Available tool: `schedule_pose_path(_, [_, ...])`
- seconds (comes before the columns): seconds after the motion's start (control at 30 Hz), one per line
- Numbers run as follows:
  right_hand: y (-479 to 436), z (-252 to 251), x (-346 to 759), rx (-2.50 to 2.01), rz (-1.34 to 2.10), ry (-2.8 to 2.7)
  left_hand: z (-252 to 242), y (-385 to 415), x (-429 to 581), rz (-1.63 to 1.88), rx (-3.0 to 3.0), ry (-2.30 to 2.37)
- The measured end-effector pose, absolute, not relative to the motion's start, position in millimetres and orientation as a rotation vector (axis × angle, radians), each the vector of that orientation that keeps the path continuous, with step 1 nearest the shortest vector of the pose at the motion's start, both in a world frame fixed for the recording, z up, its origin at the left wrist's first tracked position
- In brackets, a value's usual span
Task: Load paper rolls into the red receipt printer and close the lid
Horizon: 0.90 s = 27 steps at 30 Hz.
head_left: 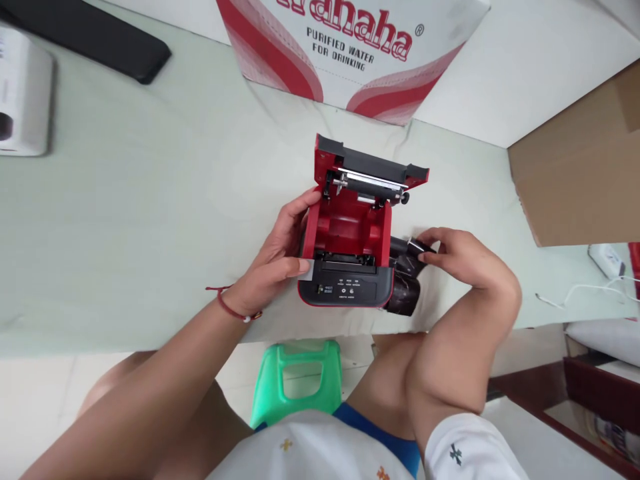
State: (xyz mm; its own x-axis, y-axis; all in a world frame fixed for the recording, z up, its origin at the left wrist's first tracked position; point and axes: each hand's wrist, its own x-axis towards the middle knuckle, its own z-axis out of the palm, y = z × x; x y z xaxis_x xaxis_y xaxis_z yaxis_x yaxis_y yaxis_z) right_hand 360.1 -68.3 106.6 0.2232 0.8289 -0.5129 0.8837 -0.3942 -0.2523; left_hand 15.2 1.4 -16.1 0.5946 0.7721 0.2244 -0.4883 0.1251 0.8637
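Observation:
A small black-and-red thermal printer [345, 283] sits on the table with its lid [373, 163] raised. Its red paper compartment [345, 230] holds nothing. My left hand [277, 250] is wrapped around the printer's left side, thumb on the front corner, over a small grey patch. Just right of the printer lies a dark, glossy bundle [404, 293], partly hidden behind it; its exact kind is unclear. My right hand [447, 253] pinches the upper end of this bundle between thumb and fingers.
A Wahaha water carton [360, 87] stands behind the printer. The brown cardboard box [575, 160] is at right, near a white cable [575, 297]. At upper left are a long black object [100, 40] and a white box [25, 93]. Below the table edge is a green stool [300, 373].

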Motion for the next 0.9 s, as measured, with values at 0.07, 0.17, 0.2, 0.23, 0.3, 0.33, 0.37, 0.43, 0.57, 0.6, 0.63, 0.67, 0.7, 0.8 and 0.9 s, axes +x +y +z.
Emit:
schedule_pose_path(0.07, [-76,120,359,2.330,-0.978,1.716,-16,2,14,0.937,1.109,0.317])
schedule_pose_path(0.17, [-96,150,359,2.141,-1.141,2.009,-17,2,14,0.932,1.113,0.328])
schedule_pose_path(0.2, [-102,160,359,2.014,-1.212,2.177,-18,3,14,0.934,1.114,0.336])
schedule_pose_path(0.23, [-108,169,358,1.855,-1.280,2.354,-18,3,13,0.935,1.115,0.345])
schedule_pose_path(0.3, [-115,182,352,1.544,-1.362,2.669,-19,3,13,0.937,1.116,0.359])
schedule_pose_path(0.33, [-116,186,346,1.458,-1.358,2.783,-19,3,13,0.937,1.118,0.363])
schedule_pose_path(0.37, [-115,188,338,1.459,-1.318,2.849,-19,3,13,0.935,1.123,0.362])
schedule_pose_path(0.43, [-105,186,317,1.668,-1.165,2.839,-19,3,13,0.928,1.130,0.352])
schedule_pose_path(0.57, [-76,165,268,2.096,-0.838,2.624,-17,2,13,0.916,1.125,0.352])
schedule_pose_path(0.6, [-69,159,258,2.150,-0.748,2.569,-16,2,13,0.917,1.123,0.358])
schedule_pose_path(0.63, [-63,153,249,2.192,-0.654,2.498,-16,2,13,0.918,1.120,0.362])
schedule_pose_path(0.67, [-58,149,241,2.220,-0.567,2.416,-15,2,13,0.919,1.117,0.365])
schedule_pose_path(0.7, [-54,146,235,2.234,-0.496,2.334,-15,2,13,0.916,1.114,0.366])
schedule_pose_path(0.8, [-48,143,224,2.241,-0.412,2.160,-13,2,13,0.908,1.114,0.368])
schedule_pose_path(0.9, [-46,144,221,2.247,-0.411,2.122,-12,2,12,0.902,1.125,0.367])
